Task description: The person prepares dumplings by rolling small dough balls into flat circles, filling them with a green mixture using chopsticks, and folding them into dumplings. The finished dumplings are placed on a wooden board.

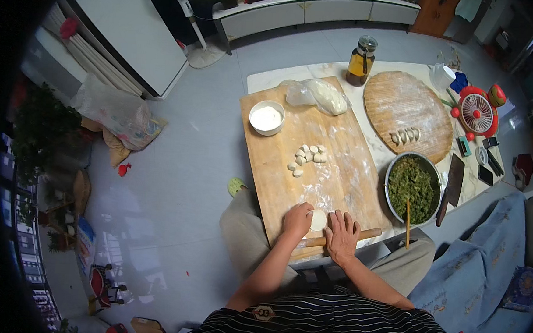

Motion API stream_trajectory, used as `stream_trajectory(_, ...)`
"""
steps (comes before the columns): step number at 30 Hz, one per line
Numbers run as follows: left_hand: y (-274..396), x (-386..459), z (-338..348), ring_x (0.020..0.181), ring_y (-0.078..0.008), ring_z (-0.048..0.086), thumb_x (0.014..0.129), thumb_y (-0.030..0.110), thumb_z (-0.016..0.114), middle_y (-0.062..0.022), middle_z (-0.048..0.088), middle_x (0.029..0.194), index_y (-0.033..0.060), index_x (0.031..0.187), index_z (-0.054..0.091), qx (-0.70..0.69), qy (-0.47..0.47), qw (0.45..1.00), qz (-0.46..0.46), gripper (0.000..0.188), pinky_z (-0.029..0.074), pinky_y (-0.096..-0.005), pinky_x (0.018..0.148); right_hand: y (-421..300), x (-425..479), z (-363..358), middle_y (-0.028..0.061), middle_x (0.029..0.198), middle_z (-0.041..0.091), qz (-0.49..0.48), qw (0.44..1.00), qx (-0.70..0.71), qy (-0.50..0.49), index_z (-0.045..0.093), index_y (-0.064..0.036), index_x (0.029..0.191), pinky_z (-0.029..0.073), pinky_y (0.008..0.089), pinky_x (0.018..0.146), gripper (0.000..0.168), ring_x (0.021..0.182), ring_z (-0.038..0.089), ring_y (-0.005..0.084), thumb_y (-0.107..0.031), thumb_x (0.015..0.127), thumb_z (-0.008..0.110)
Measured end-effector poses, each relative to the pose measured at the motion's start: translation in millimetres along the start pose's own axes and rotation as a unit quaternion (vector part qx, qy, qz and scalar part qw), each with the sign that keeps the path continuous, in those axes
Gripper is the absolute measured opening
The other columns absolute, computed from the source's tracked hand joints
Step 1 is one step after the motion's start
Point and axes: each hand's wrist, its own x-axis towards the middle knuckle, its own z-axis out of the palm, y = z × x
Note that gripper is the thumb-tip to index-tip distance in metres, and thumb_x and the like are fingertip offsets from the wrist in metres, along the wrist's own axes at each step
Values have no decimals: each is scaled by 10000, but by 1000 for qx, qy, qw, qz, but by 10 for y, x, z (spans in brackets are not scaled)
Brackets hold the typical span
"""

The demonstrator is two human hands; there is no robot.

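Note:
A thin round dough wrapper [318, 220] lies near the front edge of the floured wooden board [265, 180]. My left hand [298, 221] pinches the wrapper's left edge between thumb and fingers. Across the wooden rolling pin [370, 233] rests my right hand [342, 233], palm on the pin and fingers stretched forward beside the wrapper. Several small cut dough pieces [308, 155] sit farther up the board. Behind them stand a bowl of white flour [266, 118] and a lump of dough in a clear plastic bag [328, 97].
Right of the board stands a metal bowl of chopped green filling [411, 189] with chopsticks [408, 221] in it. A cleaver [453, 180] lies beside it. Several dumplings [404, 136] rest on a round floured board [407, 106]. A glass jug [361, 62] stands at the back.

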Motion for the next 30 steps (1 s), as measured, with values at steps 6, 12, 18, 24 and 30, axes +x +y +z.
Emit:
stream_trajectory(6,86,32,142,905,-345,587,817,89,537,-177,624,923,52,924,629,58,-13,996,65,146,463,-436,781,-61,899,-8,87,1389,380,10,998,17,63,384,-112,1341,221,535,1032,477,1285,310,310,-303,910,452)
stream_trajectory(12,-3,255,77,826,-329,623,797,187,610,-157,652,886,64,900,660,54,-62,996,24,168,489,-413,729,-48,580,-55,85,1408,362,7,1000,8,7,366,-105,1357,199,533,1048,489,1307,286,311,-323,923,421)
stream_trajectory(18,-57,-132,74,852,-306,623,805,95,574,-146,649,917,61,970,629,-36,-55,998,16,177,487,-387,751,1,194,-33,50,1394,401,-8,999,34,16,400,-126,1344,207,540,1032,490,1284,312,314,-301,893,481)
stream_trajectory(24,156,234,169,876,-333,605,790,134,592,-158,641,939,56,951,642,115,-43,989,77,186,482,-415,771,0,1018,46,68,1396,394,12,996,27,78,374,-97,1345,228,537,1032,486,1289,306,326,-296,909,449)
stream_trajectory(30,-141,39,141,769,-285,644,804,166,603,-137,664,820,67,935,653,-10,20,1000,6,172,502,-371,689,61,34,-12,58,1410,378,-7,1000,19,13,357,-116,1370,212,553,1031,514,1296,301,311,-312,906,456)
